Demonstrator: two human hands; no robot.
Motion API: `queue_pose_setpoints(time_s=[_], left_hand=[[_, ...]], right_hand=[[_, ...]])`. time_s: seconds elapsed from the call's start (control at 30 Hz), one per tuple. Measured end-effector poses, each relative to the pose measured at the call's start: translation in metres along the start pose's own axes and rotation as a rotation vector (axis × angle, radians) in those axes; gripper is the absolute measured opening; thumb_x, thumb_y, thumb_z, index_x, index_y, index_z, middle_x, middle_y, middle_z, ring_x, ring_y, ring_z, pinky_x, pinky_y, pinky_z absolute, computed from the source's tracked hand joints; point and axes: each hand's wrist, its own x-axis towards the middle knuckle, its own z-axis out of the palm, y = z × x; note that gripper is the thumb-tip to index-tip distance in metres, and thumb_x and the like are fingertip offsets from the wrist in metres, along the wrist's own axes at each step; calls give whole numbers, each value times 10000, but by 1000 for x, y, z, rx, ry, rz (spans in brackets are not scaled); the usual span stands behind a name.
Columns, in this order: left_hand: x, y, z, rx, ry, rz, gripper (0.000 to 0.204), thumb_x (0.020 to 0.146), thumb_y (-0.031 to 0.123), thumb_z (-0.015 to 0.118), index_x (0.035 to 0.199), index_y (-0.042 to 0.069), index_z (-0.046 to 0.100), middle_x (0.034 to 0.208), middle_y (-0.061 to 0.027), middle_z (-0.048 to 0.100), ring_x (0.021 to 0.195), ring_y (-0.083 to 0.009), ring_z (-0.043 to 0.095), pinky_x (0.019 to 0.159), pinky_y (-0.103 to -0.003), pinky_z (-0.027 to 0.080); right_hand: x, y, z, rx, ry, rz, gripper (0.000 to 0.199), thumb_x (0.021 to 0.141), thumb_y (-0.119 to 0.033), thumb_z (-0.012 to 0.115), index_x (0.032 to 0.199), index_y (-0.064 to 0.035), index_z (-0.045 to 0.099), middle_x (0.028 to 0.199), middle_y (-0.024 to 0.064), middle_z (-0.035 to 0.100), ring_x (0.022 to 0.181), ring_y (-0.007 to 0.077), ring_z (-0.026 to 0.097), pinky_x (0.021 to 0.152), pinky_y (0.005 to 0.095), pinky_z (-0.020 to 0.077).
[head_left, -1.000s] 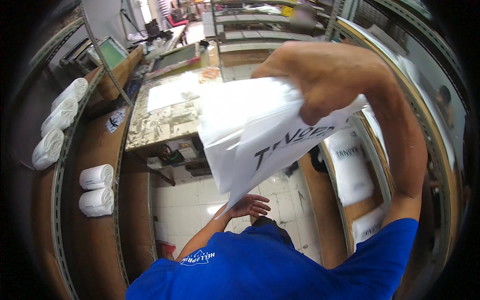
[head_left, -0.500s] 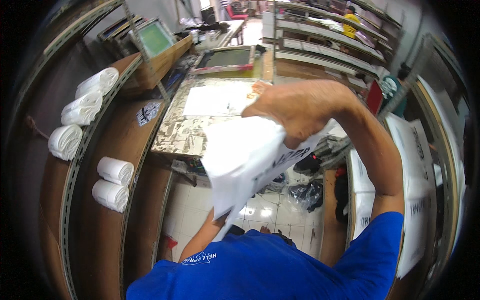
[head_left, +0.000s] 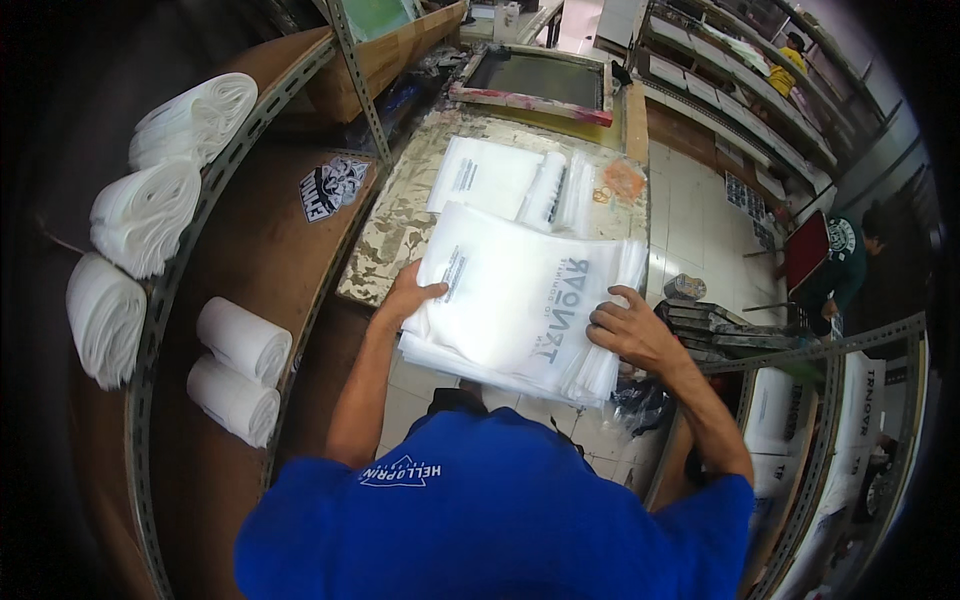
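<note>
A thick stack of white plastic bags (head_left: 520,300) with dark printing lies flat over the near edge of a paint-stained worktable (head_left: 400,225). My left hand (head_left: 408,298) grips the stack's left edge, thumb on top. My right hand (head_left: 630,335) presses on its right edge with fingers spread over the bags. Farther back on the table lie more white printed bags (head_left: 485,175) and a rolled white bundle (head_left: 547,188).
A wooden-framed printing screen (head_left: 540,80) sits at the table's far end. Rolls of white bags (head_left: 235,365) rest on wooden shelves at left. Printed bags hang on a metal rack (head_left: 850,400) at right. Another person in green (head_left: 845,260) works beyond, near a red board.
The stack, held high in my right hand before, has come down onto the table edge. My left hand rose from below and took hold of its left side.
</note>
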Motion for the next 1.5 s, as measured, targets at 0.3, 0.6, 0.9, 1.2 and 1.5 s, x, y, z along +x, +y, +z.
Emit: queue_pose_setpoints(time_s=[0.3,0.6,0.9,1.2,1.5], left_hand=[[54,-69,-44,364,12,-180,633,716,88,793,1281,-44,541,1147,-165,671,1041,-269,639,940,-368,489],[27,-39,-51,170,-111,-500,594,757,91,763,1303,-36,567,1197,-182,664,1088,-267,641,974,-353,487],[24,-57,-40,411,-158,-363,511,813,209,752,1217,-71,613,1072,-212,702,946,-269,687,862,-370,528],[45,-48,-25,546,87,-291,427,789,276,778,1040,-60,696,885,-201,732,779,-290,714,732,-384,556],[38,-54,-4,771,152,-197,585,768,309,796,1182,-50,590,1074,-257,681,968,-375,677,868,-461,517]], right_hand=[[7,-5,162,163,-58,360,257,740,-43,654,984,-112,612,1092,53,616,1206,248,538,1121,500,339],[-7,-30,177,432,342,1057,622,684,54,601,1294,-61,558,1406,217,454,1365,412,383,1147,512,300],[42,-12,185,604,234,1825,1125,700,-425,852,1478,103,234,1472,343,347,1365,438,386,1116,448,348],[31,2,204,614,121,1783,815,637,-242,833,1244,116,424,1186,340,578,1106,466,589,967,469,470],[52,2,188,618,106,1783,756,645,-185,816,1204,95,391,1020,335,636,971,482,633,893,501,502]])
